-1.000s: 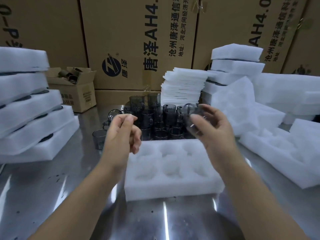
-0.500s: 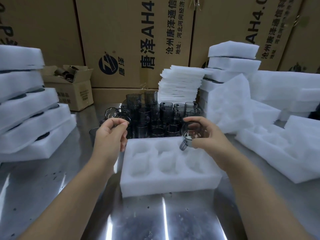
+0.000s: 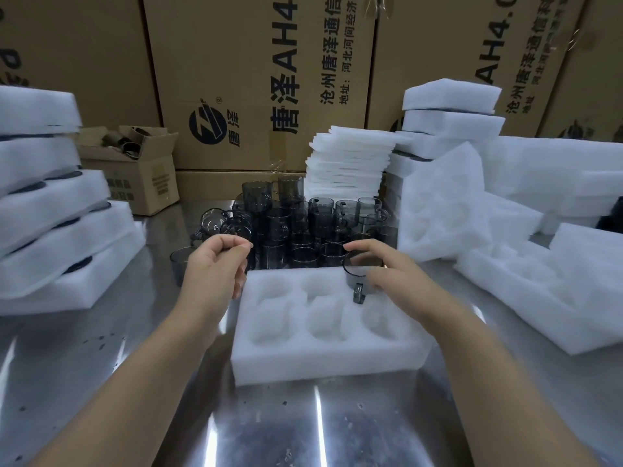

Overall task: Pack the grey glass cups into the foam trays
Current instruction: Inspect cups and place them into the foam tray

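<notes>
A white foam tray (image 3: 323,364) with two rows of three pockets lies on the steel table in front of me. My right hand (image 3: 401,281) grips a grey glass cup (image 3: 358,275) by its rim, upright in the far right pocket, handle pointing toward me. Behind the tray stands a stacked cluster of several grey glass cups (image 3: 303,224). My left hand (image 3: 212,267) is at the cluster's left end, thumb and fingertips pinched at the lower rim of a tilted cup (image 3: 236,228).
Closed foam trays (image 3: 50,230) are stacked at the left, loose foam trays (image 3: 539,298) and foam sheets (image 3: 350,160) at the right and back. A small open carton (image 3: 141,176) sits back left. Large cardboard boxes (image 3: 256,79) wall off the rear.
My right hand has brought its cup down from above the cluster into the tray's far right pocket. My left hand has moved forward to the tilted cup at the cluster's left.
</notes>
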